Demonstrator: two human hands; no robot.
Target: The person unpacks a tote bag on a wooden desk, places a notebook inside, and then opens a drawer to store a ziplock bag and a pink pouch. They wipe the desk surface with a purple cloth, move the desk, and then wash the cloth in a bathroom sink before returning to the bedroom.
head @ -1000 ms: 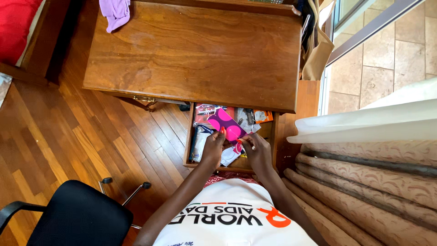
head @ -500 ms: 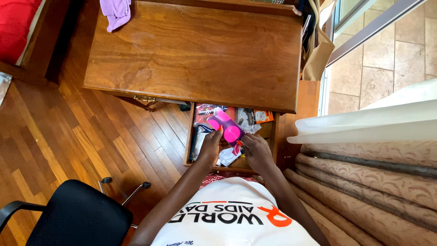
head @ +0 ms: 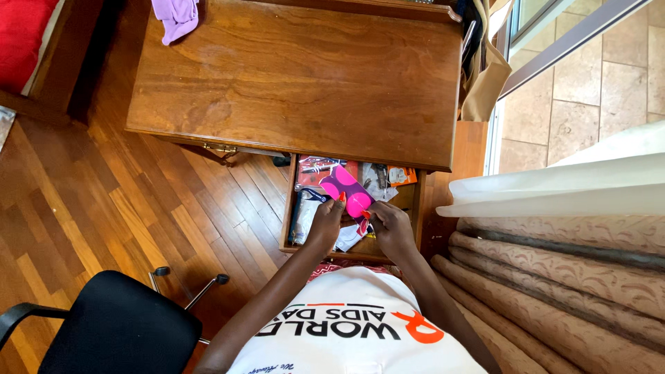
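Note:
Both of my hands are over an open wooden drawer (head: 287, 211) pulled out from under a brown desk (head: 298, 76). Together they hold a flat purple packet with large pink dots (head: 346, 188), its far end pointing up and left. My left hand (head: 324, 223) grips its lower left edge, thumb on top. My right hand (head: 389, 227) pinches its lower right corner. The drawer is full of mixed packets, papers and an orange card (head: 400, 176).
A black office chair (head: 118, 329) stands at the lower left on the wood floor. A lilac cloth (head: 176, 17) lies at the desk's far left corner. A patterned curtain (head: 568, 270) hangs at my right, with a brown paper bag (head: 485, 83) behind the desk.
The dotted packet tilted up a little half a second ago and now lies flatter again; my hands stayed over the drawer, still gripping it.

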